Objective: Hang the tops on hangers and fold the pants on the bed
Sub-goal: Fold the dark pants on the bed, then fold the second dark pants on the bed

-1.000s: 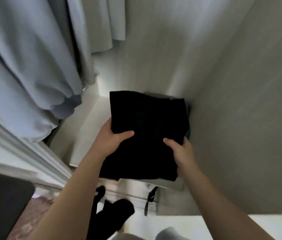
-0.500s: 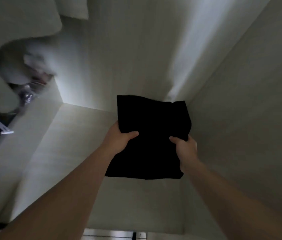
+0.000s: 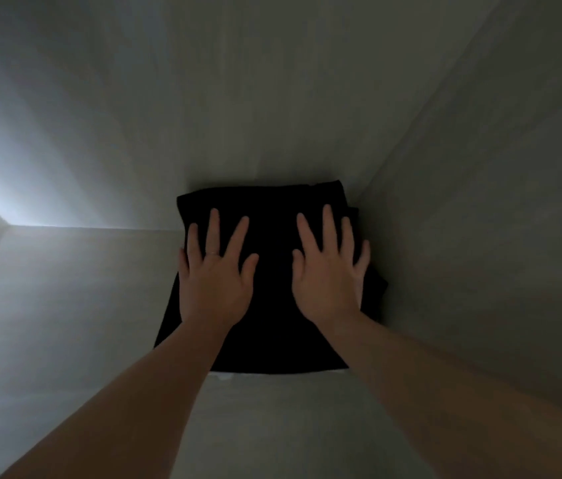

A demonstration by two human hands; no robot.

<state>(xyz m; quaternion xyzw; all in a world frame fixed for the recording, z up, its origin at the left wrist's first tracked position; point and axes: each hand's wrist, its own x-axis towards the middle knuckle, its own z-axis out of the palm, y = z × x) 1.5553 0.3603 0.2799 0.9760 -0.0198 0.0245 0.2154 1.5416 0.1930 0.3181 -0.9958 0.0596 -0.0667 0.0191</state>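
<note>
A folded black garment point(image 3: 272, 330), seemingly the pants, lies flat on a pale shelf floor point(image 3: 100, 305) inside a dim wardrobe compartment, pushed into the back right corner. My left hand point(image 3: 215, 281) rests palm down on its left half with fingers spread and straight. My right hand point(image 3: 329, 278) presses flat on its right half, fingers likewise straight. Both forearms reach in from the bottom of the view. A further dark layer shows at the garment's right edge.
The compartment's back wall point(image 3: 238, 98) rises behind the garment and a side wall point(image 3: 479, 202) stands close on the right. Light enters from the left at the back corner point(image 3: 6, 223). Bare shelf floor stretches to the left and front.
The garment, held in the air by both hands before, now lies on the shelf. Both hands have let go of its edge and lie flat on top. The view has moved deeper into the wardrobe.
</note>
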